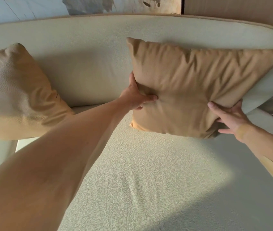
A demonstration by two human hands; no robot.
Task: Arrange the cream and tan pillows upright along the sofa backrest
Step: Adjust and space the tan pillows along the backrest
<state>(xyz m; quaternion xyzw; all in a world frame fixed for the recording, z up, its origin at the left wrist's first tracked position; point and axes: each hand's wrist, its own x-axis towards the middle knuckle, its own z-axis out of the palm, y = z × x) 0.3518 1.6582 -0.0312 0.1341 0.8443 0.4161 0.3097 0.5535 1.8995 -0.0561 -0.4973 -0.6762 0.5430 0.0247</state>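
Note:
A tan pillow [190, 84] stands tilted against the cream sofa backrest [89, 47] on the right side. My left hand [136, 95] grips its left edge, thumb pressed into the front. Near the pillow's lower right corner my right hand [229, 119] holds it, fingers spread on the fabric. A second pillow [15, 94], cream on its face with tan sides, leans upright against the backrest at the far left, untouched.
The cream sofa seat [149, 180] stretches wide below the pillows. The padded right armrest [265, 90] curves behind the tan pillow. A wall with a light panel [115, 4] rises behind the sofa.

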